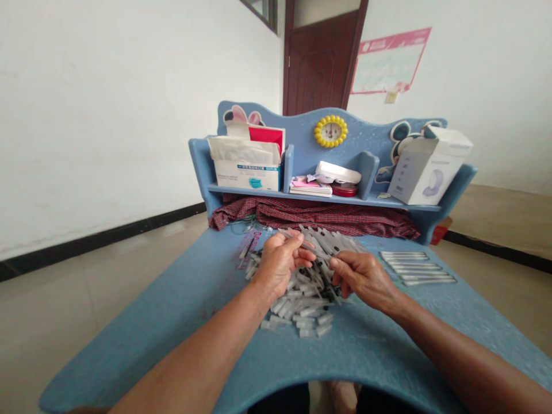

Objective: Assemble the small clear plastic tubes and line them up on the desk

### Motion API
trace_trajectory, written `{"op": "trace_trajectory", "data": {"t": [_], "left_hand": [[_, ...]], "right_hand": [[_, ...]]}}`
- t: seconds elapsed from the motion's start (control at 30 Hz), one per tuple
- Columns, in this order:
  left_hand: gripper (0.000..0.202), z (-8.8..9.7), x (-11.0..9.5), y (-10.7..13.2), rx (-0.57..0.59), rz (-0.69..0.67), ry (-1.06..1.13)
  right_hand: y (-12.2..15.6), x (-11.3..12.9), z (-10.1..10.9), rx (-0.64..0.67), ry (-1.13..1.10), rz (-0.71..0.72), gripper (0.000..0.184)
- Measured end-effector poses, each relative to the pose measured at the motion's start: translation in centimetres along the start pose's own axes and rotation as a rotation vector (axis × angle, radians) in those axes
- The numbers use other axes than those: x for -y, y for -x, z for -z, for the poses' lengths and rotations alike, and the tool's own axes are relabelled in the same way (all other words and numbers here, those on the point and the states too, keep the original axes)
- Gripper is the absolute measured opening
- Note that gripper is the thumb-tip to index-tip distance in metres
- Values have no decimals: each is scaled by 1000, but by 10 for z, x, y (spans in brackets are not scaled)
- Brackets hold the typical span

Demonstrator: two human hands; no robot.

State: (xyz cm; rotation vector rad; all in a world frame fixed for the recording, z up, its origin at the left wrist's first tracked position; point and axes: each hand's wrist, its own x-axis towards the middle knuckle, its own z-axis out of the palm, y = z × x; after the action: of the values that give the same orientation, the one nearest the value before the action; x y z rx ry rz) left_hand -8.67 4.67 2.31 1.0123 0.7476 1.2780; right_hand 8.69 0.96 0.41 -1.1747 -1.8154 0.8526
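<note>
My left hand and my right hand are both closed, gripping opposite ends of a translucent pen barrel above the desk. Behind them lie many frosted pen barrels in a heap. Below and between my hands spreads a pile of short translucent pen caps, with dark thin refills mixed in. Off to the right, several pens are laid side by side. My fingers partly cover the held barrel, and its fine details are blurred.
The blue desk carries a back shelf with a mask box, booklets, and a white carton. A yellow clock is on its backboard. Plaid cloth lies beneath the shelf.
</note>
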Motion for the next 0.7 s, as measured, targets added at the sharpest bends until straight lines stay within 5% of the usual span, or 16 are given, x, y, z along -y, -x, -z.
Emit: {"op": "trace_trajectory", "data": {"t": [0.3, 0.7], "left_hand": [[8, -2, -4, -1, -28, 1, 8], [13, -1, -4, 0, -15, 1, 24]], "right_hand": [[-1, 1, 4, -69, -56, -26, 30], [-1, 1, 3, 8, -86, -50, 36]]}}
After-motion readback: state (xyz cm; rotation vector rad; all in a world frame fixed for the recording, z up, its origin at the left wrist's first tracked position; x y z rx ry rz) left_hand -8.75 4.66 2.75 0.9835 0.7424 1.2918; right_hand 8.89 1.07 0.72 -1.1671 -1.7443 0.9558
